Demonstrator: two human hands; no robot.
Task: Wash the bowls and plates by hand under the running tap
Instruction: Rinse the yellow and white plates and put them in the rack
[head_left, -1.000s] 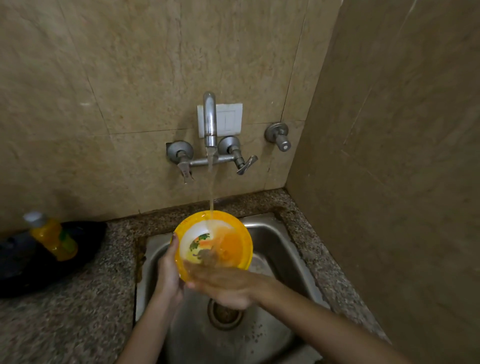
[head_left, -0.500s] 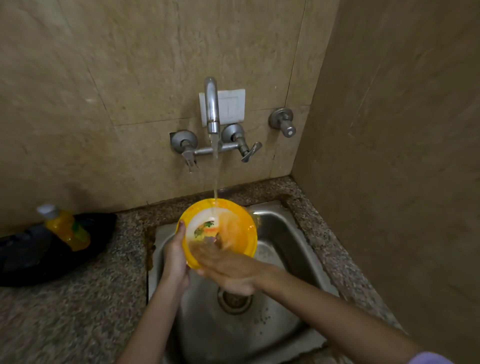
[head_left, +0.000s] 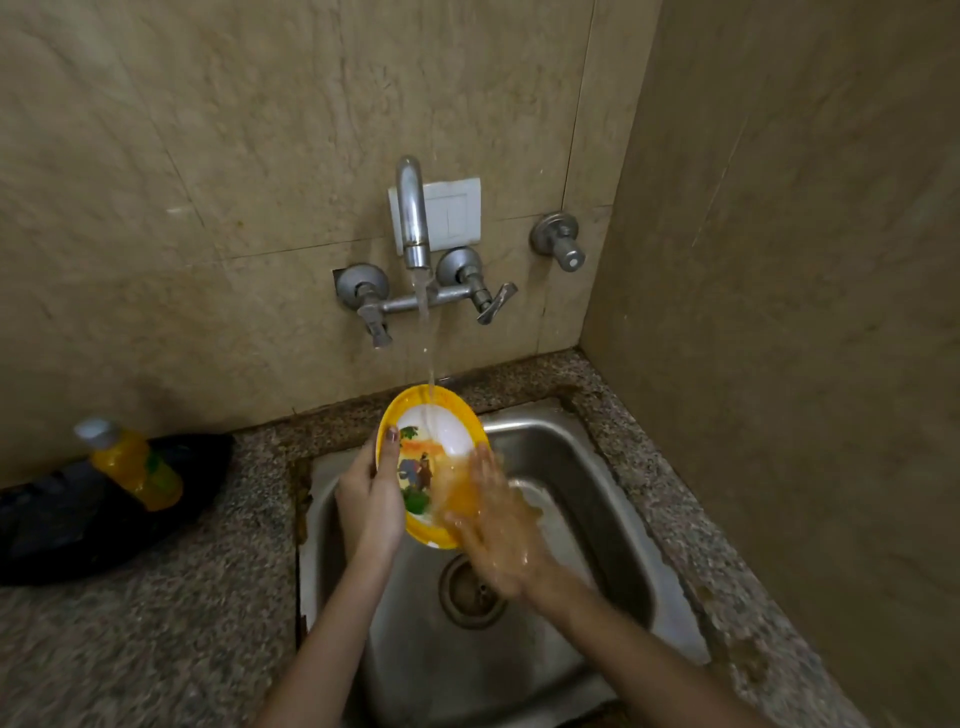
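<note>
While water ran in one thin stream (head_left: 427, 338) from the single tap spout (head_left: 413, 213), one yellow-rimmed plate (head_left: 415, 467) with a painted picture on its white face was held tilted on edge above the steel sink (head_left: 582, 467), just over the one round drain (head_left: 470, 587); the stream struck the upper part of its face; no second dish showed. Two lever handles (head_left: 493, 304) flanked the spout on the wall; one separate valve knob (head_left: 561, 244) sat further right; one white switch plate (head_left: 454, 213) lay behind the spout. On the speckled stone worktop (head_left: 156, 634) to the left of the sink stood one bottle (head_left: 132, 465) of yellow liquid with a pale cap, leaning against one black thing (head_left: 67, 530); whether that was a bag or a pan could not be told.

Two hands were at the plate. The left hand (head_left: 371, 491) gripped its left rim, fingers curled behind it and the thumb laid over the rim onto the painted face. The right hand (head_left: 493, 525) was spread flat, fingers straight and together, pressed against the lower right of the plate's face; it held nothing; it was wet and blurred, so the exact place of each fingertip could not be told. Both forearms reached in from the near edge, across the sink.
</note>
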